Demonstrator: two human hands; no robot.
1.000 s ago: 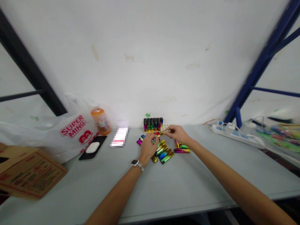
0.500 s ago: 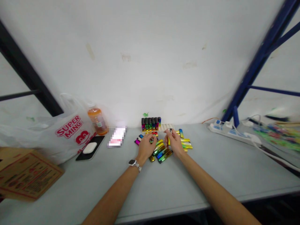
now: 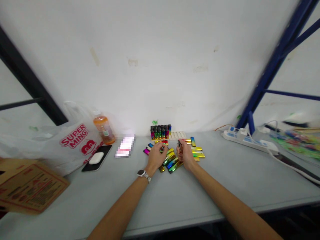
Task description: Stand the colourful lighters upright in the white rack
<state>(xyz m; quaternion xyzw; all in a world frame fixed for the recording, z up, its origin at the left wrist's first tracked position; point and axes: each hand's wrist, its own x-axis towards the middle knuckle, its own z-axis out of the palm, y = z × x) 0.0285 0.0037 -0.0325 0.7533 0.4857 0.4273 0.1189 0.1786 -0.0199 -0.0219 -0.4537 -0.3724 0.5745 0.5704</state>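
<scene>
Shiny, many-coloured lighters (image 3: 172, 162) lie loosely on the table between and around my hands. My left hand (image 3: 156, 155), with a watch on the wrist, is curled over the left part of the pile; what its fingers pinch, if anything, is hidden. My right hand (image 3: 186, 155) is closed around a lighter (image 3: 179, 144), whose metal-and-dark top end shows above the fingers. Just behind the hands, a block of upright lighters (image 3: 160, 132) with dark tops stands in rows against the wall. Beside that block is a pale tray with a grid of holes (image 3: 178, 135).
To the left are a phone with a lit screen (image 3: 125, 146), a dark flat device (image 3: 86, 166) with a white case (image 3: 96, 158) on it, an orange drink bottle (image 3: 104, 130), a plastic bag (image 3: 62, 143) and a cardboard box (image 3: 35, 186). A power strip (image 3: 250, 141) lies right.
My right hand has turned and shifted slightly, so the lighter's top end now sits lower and darker at the fingertips. My left hand has stayed nearly still.
</scene>
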